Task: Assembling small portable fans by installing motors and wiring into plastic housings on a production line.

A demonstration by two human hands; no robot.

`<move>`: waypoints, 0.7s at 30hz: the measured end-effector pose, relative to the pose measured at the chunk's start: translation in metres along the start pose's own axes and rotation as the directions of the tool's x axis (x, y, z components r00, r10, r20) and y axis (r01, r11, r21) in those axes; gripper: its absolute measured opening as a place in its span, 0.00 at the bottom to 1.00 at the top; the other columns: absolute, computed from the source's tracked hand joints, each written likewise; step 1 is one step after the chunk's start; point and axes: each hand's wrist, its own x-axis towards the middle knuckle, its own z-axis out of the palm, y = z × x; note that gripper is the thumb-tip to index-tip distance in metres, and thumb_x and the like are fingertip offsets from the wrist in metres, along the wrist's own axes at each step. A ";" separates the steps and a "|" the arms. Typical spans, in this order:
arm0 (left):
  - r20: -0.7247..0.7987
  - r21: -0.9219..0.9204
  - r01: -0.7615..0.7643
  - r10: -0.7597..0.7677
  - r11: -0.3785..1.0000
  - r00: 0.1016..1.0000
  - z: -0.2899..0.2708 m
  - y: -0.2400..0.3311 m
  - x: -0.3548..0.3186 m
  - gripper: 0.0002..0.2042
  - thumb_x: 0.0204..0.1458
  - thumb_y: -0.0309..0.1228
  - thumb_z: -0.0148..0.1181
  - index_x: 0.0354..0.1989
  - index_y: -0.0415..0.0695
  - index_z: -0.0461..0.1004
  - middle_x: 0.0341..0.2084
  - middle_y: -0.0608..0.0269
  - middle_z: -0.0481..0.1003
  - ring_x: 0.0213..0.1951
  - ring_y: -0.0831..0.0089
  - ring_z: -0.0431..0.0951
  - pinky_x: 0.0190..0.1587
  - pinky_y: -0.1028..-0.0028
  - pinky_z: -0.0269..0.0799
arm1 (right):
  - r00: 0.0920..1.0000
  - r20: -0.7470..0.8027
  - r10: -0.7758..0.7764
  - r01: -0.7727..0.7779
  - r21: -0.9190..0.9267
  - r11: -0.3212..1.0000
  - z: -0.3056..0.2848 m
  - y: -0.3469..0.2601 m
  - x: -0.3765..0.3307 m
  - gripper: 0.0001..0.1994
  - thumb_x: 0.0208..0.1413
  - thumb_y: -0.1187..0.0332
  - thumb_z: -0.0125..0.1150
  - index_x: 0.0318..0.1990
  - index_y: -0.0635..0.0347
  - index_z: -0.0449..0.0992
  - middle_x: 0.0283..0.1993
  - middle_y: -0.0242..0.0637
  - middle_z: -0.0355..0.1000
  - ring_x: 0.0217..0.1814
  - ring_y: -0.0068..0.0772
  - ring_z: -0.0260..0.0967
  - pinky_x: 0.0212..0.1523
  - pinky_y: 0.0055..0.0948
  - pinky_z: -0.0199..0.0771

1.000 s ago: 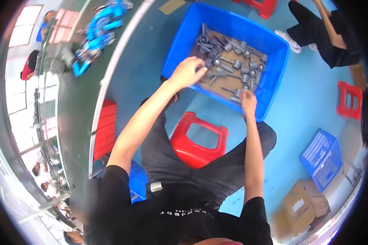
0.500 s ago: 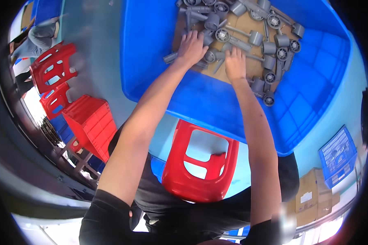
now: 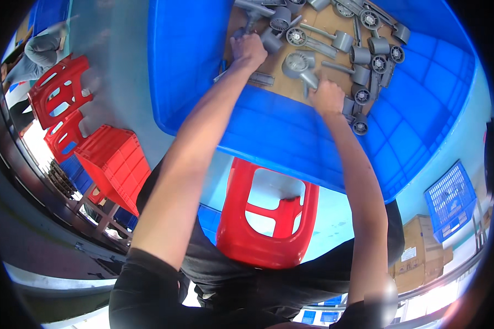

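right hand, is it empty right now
No, the right hand grips the handle end of a grey part inside the blue bin.

Tub (image 3: 274, 126) ahead of person. Cardboard (image 3: 284, 89) on tub bottom; parts (image 3: 377, 64) lying on it, bunched along far side and right. Left hand (image 3: 250, 50) inside tub, among parts toward left wall. Right hand (image 3: 328, 97) on near end of one part, close to near wall. Stool (image 3: 263, 249) between person's legs, nearer than tub. Outside left: crate (image 3: 115, 170), two stools (image 3: 37, 107) behind. Outside right: basket (image 3: 450, 200), carton (image 3: 422, 255) just nearer.
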 end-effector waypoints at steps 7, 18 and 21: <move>0.123 0.113 -0.610 0.598 0.784 0.792 -0.038 -0.009 -0.074 0.09 0.49 0.30 0.59 0.36 0.40 0.80 0.39 0.53 0.77 0.45 0.58 0.76 0.51 0.58 0.65 | 0.853 -0.451 -0.263 0.439 0.346 0.829 -0.024 0.007 0.004 0.19 0.54 0.69 0.57 0.55 0.61 0.72 0.42 0.53 0.76 0.51 0.54 0.72 0.55 0.39 0.67; 0.216 -0.248 -0.791 0.828 0.559 0.517 -0.037 -0.013 -0.077 0.16 0.45 0.22 0.63 0.45 0.41 0.79 0.40 0.58 0.76 0.50 0.61 0.73 0.54 0.62 0.64 | 0.703 0.585 -0.404 -0.478 0.809 0.342 -0.039 -0.017 -0.027 0.26 0.65 0.51 0.50 0.59 0.64 0.70 0.51 0.45 0.76 0.49 0.32 0.74 0.52 0.31 0.74; 0.246 -0.207 -0.825 0.844 0.526 0.476 -0.034 -0.008 -0.076 0.17 0.45 0.21 0.62 0.46 0.42 0.79 0.41 0.59 0.77 0.52 0.62 0.73 0.55 0.62 0.64 | 0.628 0.624 -0.465 -0.574 0.775 0.265 -0.037 -0.018 -0.022 0.26 0.66 0.50 0.51 0.59 0.63 0.69 0.51 0.45 0.75 0.49 0.32 0.75 0.52 0.32 0.75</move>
